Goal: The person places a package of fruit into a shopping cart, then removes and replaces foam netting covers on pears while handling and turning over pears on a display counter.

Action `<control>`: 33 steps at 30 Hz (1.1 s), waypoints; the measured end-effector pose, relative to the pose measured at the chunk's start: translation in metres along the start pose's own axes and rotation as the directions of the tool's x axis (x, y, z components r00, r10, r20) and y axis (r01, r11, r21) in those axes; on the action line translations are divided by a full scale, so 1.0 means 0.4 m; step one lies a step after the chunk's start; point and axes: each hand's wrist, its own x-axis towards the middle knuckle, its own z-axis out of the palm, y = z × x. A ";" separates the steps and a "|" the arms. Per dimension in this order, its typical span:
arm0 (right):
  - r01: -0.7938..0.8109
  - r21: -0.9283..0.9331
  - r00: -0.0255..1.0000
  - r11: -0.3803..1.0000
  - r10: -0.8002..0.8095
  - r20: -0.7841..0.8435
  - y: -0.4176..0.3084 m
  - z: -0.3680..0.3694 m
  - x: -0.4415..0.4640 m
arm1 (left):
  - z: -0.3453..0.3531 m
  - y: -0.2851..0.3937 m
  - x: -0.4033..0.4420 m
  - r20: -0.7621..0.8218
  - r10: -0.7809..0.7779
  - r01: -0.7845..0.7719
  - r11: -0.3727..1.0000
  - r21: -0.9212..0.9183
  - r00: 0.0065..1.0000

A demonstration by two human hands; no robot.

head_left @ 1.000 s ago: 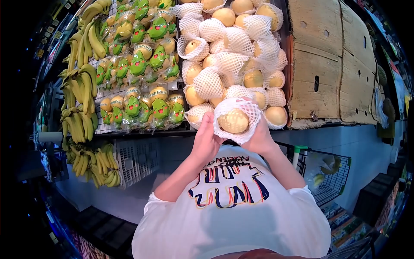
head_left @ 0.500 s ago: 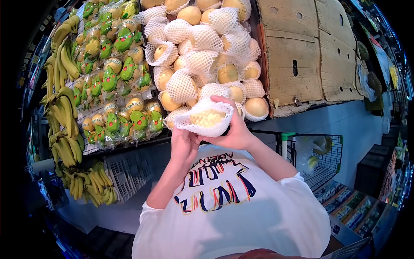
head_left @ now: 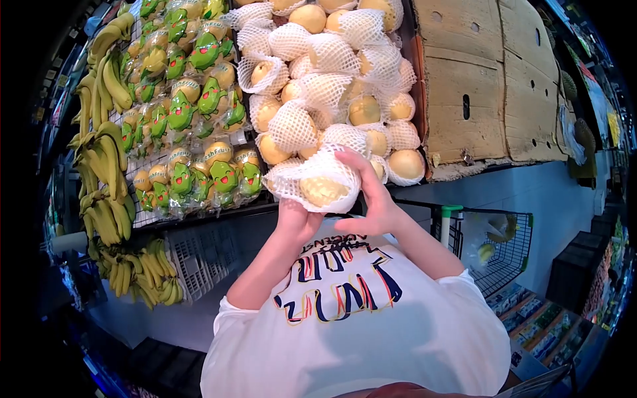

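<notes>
A round yellow pear (head_left: 324, 190) in a white foam net (head_left: 292, 178) is between my two hands, just in front of the fruit display. My left hand (head_left: 296, 220) supports it from below, its fingers partly hidden under the net. My right hand (head_left: 375, 199) cups the right side, with fingertips on the top of the net and the thumb spread below. The net's open end points left, and the pear shows through an opening facing me. Right behind lie many similar netted pears (head_left: 293, 129) in a heap.
Bagged fruit with green cartoon labels (head_left: 181, 109) fills the display to the left, beside bunches of bananas (head_left: 106, 156). Brown cardboard (head_left: 464, 86) covers the stand at right. A shopping cart (head_left: 507, 255) with bagged produce stands to my right. A pale plastic crate (head_left: 202, 259) sits below the display.
The pear has turned in its net, and the net's open end now points left. My right thumb has moved away from the pear. The whole view has shifted slightly.
</notes>
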 end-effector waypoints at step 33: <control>-0.074 0.117 0.980 0.990 0.094 -0.177 -0.006 -0.022 0.048 | 0.096 0.040 0.006 0.004 0.027 -0.025 0.858 0.513 1.000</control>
